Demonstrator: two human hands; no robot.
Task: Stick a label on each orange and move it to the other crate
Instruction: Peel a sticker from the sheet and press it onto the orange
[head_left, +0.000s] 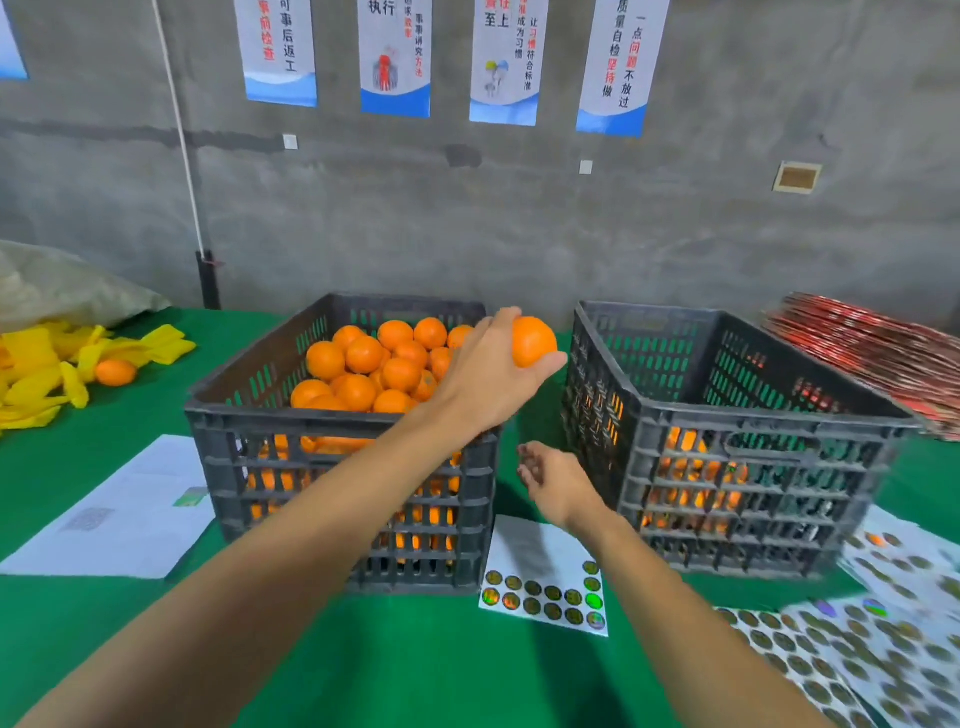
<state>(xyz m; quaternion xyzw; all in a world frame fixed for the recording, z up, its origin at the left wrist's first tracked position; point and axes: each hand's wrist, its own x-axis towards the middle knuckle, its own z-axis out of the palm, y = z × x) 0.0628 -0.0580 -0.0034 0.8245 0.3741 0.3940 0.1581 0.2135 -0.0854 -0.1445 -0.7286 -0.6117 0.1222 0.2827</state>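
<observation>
Orange gripped by left hand; right hand loosely curled, empty; label unreadable.

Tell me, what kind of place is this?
Probably a fruit packing workshop: two black crates of oranges stand on a green table, label sheets lie beside them, and quality posters hang on the concrete wall.

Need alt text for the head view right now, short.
The left hand holds an orange between two black crates, the left crate full of oranges. The right hand hovers above a sticker sheet on the green table.
</observation>
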